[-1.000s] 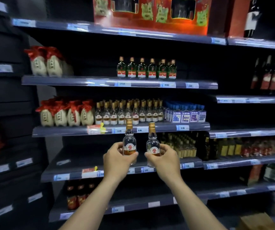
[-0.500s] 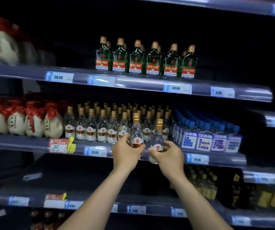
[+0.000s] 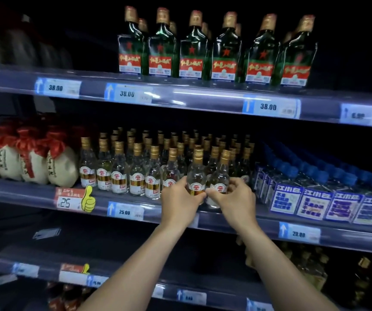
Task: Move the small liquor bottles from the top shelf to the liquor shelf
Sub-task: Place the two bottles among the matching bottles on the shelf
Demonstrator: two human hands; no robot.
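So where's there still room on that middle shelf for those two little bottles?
The front-row gap between the gold-capped bottles and the blue-capped packs; behind it is packed. The shelf above looks bare left of the green bottles.

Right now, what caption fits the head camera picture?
Left hand and right hand hold two small bottles at the shelf front, beside matching gold-capped bottles.

Small bottles (image 3: 137, 178) fill the middle shelf (image 3: 37, 196), jars (image 3: 61, 169) left, packs (image 3: 315, 205) right. Larger bottles (image 3: 191, 52) stand on the shelf above (image 3: 203, 97) (two deep)
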